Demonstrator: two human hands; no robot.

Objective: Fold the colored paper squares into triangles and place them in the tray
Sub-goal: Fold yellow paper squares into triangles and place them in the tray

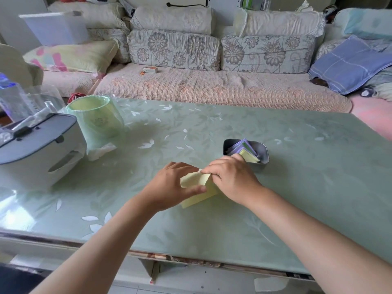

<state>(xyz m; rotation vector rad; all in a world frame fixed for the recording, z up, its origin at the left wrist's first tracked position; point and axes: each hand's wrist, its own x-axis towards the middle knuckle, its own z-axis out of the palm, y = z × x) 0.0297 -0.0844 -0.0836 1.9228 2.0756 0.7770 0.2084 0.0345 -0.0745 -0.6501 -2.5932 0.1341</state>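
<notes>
At mid-table point(212, 230), just in front of the person, a yellow paper point(195, 179) lies partly flat and partly lifted, with both hands together on it. The left hand point(169, 185) pinches its left side, thumb on top of the raised flap. The right hand point(231, 179) pinches the flap's far corner at about 12 o'clock on the sheet. The flap is curled over but not pressed down, so the fold looks unfinished; where the crease will run is hidden under the hands.

The tray point(265, 159) sits at about 1 o'clock from the hands, just beyond the right knuckles, which overlap its near wall in this view. Folded pieces point(244, 147), purple and yellow, stand on edge inside it. The right hand is plainly the nearer one, so once the triangle is creased, a short reach toward 1 o'clock should drop it in.
</notes>
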